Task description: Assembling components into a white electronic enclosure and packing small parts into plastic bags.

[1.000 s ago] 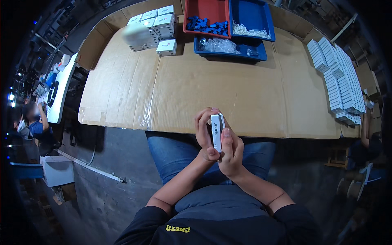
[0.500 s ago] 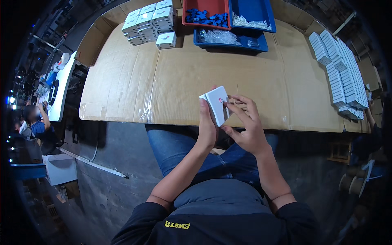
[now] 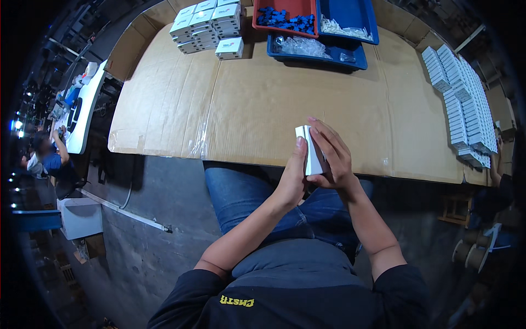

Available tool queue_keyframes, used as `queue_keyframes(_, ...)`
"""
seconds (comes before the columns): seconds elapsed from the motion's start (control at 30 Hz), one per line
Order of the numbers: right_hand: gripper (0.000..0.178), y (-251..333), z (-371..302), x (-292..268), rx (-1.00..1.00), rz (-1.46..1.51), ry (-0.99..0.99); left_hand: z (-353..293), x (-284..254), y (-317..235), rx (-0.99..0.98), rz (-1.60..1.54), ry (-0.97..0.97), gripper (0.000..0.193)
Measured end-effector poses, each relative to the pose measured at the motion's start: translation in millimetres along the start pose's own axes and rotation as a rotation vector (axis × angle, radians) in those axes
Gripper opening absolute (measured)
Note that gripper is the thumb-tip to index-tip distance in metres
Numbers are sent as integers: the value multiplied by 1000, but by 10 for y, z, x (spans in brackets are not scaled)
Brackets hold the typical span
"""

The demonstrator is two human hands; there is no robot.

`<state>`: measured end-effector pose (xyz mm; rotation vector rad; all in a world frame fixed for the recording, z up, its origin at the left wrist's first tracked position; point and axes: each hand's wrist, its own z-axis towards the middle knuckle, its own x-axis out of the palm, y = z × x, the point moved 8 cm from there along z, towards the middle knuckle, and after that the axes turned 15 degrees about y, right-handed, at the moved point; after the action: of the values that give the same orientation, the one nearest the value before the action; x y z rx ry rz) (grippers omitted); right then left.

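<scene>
A small white box (image 3: 314, 160) is held on edge between my two hands, just above the near edge of the cardboard-covered table (image 3: 263, 104). My left hand (image 3: 291, 180) grips its left side, with the thumb along the near face. Across the right side lie the fingers of my right hand (image 3: 335, 156), bent around the box and hiding most of its broad face. The right thumb presses at the lower end.
White boxes (image 3: 198, 22) are stacked at the back left, with a single box (image 3: 229, 48) beside them. A red tray (image 3: 276, 29) holds blue parts. One blue tray (image 3: 323, 63) holds clear plastic pieces, another (image 3: 350, 8) white pieces. Rows of small boxes (image 3: 466, 107) line the right. A person (image 3: 53, 159) sits far left.
The box has turned so its narrow side shows instead of the broad printed face. My right hand has gone from fingertips on that face to wrapping the right side. The view has shifted slightly.
</scene>
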<state>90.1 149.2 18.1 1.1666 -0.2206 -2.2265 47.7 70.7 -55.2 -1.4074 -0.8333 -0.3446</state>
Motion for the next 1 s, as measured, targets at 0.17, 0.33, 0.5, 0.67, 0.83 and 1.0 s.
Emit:
queue_keyframes(0.17,83,-84,-74,58,18,98,-37,-21,-46,71,-62,-17,-28,68)
queue_keyframes(0.33,93,-209,-79,90,154,233,-43,4,-69,71,-91,-77,-73,72)
queue_keyframes(0.5,108,-241,-135,205,330,457,-123,117,-217,33,223,219,-56,77)
queue_keyframes(0.67,101,-274,-183,400,537,920,-242,88,-161,-249,374,671,-106,101)
queue_keyframes(0.83,71,-287,-121,247,448,714,-103,83,-328,-249,209,14,-151,73)
queue_keyframes(1.0,58,-172,-107,345,327,349,138,62,-372,-50,10,-25,-244,70)
